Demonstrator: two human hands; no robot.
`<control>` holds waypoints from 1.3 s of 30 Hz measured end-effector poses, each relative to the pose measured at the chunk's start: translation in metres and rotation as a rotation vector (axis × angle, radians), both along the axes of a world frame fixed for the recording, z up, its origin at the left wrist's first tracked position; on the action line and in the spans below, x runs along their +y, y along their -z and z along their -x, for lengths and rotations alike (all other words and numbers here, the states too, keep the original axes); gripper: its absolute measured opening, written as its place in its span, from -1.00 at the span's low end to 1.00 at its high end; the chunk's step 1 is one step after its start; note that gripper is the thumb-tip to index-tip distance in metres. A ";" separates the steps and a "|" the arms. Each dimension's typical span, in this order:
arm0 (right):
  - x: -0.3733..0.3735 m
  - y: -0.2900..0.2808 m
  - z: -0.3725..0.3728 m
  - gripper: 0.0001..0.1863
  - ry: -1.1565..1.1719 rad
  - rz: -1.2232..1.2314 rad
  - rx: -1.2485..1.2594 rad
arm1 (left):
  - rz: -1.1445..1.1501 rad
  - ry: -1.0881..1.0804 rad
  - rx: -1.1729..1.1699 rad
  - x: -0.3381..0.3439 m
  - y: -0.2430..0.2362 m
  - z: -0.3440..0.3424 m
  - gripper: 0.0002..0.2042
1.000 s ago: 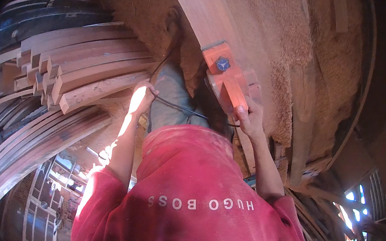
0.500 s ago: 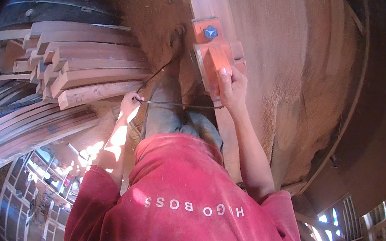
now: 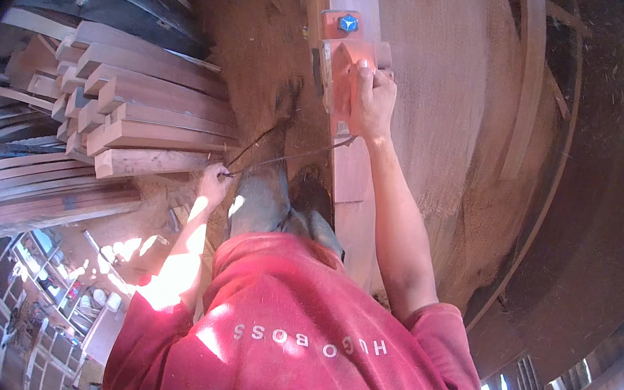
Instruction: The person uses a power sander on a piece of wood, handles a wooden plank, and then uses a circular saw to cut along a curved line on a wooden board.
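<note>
My right hand (image 3: 370, 101) wraps its grip around the orange electric planer (image 3: 348, 63) on the long board (image 3: 353, 177) at upper centre, while my left hand (image 3: 214, 181) pinches its cord (image 3: 285, 157) aside, clear of the tool's path.

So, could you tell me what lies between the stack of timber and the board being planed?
In the head view, sawdust-covered ground lies between the stack of timber and the board, crossed by the planer's dark cord, which the left hand holds.
</note>
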State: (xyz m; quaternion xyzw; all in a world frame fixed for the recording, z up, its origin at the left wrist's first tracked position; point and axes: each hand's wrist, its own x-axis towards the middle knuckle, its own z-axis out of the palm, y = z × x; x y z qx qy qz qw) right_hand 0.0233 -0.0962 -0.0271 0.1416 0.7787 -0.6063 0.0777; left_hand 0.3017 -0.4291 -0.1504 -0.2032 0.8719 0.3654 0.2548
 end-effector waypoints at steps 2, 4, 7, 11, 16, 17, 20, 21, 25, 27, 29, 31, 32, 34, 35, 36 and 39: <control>-0.003 0.014 0.022 -0.46 0.002 -0.077 0.109 | -0.027 -0.014 -0.082 0.002 -0.005 0.011 -0.75; -0.007 0.031 0.044 -0.45 0.003 -0.039 0.095 | -0.036 -0.043 0.005 0.009 -0.009 0.012 -0.70; -0.012 0.035 0.080 -0.47 -0.016 -0.041 0.126 | -0.069 -0.087 -0.002 0.018 -0.013 0.028 -0.67; -0.024 0.038 0.124 -0.49 -0.032 -0.026 0.172 | -0.074 -0.072 0.072 0.027 -0.009 0.043 -0.66; -0.041 0.044 0.183 -0.50 -0.015 0.029 0.141 | -0.126 -0.093 0.056 0.034 -0.009 0.074 -0.65; -0.044 0.045 0.196 -0.50 -0.006 0.037 0.136 | -0.133 -0.100 0.075 0.036 -0.012 0.082 -0.65; -0.057 0.036 0.225 -0.37 0.023 -0.018 0.132 | -0.188 -0.208 -0.009 0.039 -0.018 0.104 -0.66; -0.062 0.026 0.236 -0.32 0.024 -0.095 0.158 | -0.188 -0.199 0.014 0.039 -0.016 0.110 -0.66; -0.067 0.032 0.282 -0.38 0.027 -0.080 0.181 | -0.253 -0.237 0.073 0.049 -0.024 0.142 -0.69; -0.070 0.037 0.303 -0.36 -0.011 -0.151 0.273 | -0.382 -0.371 0.039 0.057 -0.029 0.153 -0.69; -0.071 0.047 0.328 -0.36 -0.016 -0.182 0.384 | -0.587 -0.559 -0.035 0.061 -0.027 0.161 -0.68; -0.078 0.051 0.351 -0.39 -0.033 -0.111 0.430 | -0.523 -0.516 -0.052 0.064 -0.034 0.177 -0.67; -0.083 0.049 0.361 -0.43 -0.050 -0.022 0.419 | -0.488 -0.493 -0.060 0.065 -0.036 0.182 -0.66; -0.087 0.037 0.386 -0.45 -0.042 0.032 0.447 | -0.445 -0.389 0.054 0.063 -0.027 0.190 -0.66; -0.082 0.033 0.401 -0.44 -0.012 -0.018 0.482 | -0.441 -0.317 0.106 0.065 -0.020 0.194 -0.67; -0.082 0.032 0.401 -0.43 -0.006 -0.054 0.496 | -0.460 -0.389 0.060 0.070 -0.033 0.197 -0.68; -0.053 0.016 0.362 -0.43 -0.336 0.266 0.226 | -0.393 -0.431 0.031 0.067 -0.049 0.194 -0.72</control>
